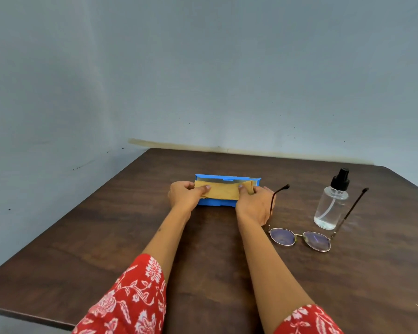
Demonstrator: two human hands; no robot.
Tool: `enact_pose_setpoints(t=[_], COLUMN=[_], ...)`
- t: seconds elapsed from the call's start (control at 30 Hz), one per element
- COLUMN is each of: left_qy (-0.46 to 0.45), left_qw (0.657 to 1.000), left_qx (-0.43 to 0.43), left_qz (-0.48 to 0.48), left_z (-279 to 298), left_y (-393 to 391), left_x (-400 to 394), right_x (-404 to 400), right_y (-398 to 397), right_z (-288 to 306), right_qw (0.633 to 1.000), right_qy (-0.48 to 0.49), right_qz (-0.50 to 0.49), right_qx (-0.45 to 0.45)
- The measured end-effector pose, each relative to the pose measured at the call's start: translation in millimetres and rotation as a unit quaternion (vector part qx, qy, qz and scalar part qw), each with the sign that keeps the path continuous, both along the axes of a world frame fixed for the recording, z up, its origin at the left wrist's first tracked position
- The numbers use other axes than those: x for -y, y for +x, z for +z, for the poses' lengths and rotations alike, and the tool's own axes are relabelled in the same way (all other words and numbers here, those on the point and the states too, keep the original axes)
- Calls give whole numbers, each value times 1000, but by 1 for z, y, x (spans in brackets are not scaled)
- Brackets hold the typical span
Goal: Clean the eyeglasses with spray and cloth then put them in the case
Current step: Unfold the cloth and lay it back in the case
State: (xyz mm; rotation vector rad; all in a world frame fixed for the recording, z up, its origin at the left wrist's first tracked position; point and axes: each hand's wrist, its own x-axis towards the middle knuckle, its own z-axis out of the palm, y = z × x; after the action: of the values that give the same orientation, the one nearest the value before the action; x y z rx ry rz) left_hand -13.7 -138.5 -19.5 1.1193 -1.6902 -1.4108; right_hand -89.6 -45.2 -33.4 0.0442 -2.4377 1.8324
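Note:
A blue glasses case lies open on the brown table, near the middle. A yellow-brown cloth lies folded over the case. My left hand pinches the cloth's left end and my right hand pinches its right end. The eyeglasses rest on the table to the right of my right hand, temples unfolded and pointing away from me. A clear spray bottle with a black pump top stands upright between the temples, behind the lenses.
The table's far edge meets a grey-blue wall. Its left edge runs diagonally toward me. My red floral sleeves show at the bottom of the view.

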Motion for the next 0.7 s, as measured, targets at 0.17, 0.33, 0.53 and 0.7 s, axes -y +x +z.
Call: enact_pose_setpoints(t=[0.17, 0.33, 0.53, 0.7], left_qy=[-55, -125, -154, -158], left_qw=[998, 991, 981, 978], left_qx=[0, 30, 92, 114], left_qz=[12, 45, 70, 71], left_z=[-11, -17, -13, -12], left_y=[-3, -2, 2, 0], left_x=[7, 7, 8, 9], right_x=[11, 10, 5, 1], right_y=[-9, -12, -13, -14], right_z=[-2, -7, -5, -6], right_qw=[999, 999, 999, 999], right_qy=[-9, -13, -14, 10], right_qz=[-7, -14, 3, 11], right_qx=[36, 30, 51, 49])
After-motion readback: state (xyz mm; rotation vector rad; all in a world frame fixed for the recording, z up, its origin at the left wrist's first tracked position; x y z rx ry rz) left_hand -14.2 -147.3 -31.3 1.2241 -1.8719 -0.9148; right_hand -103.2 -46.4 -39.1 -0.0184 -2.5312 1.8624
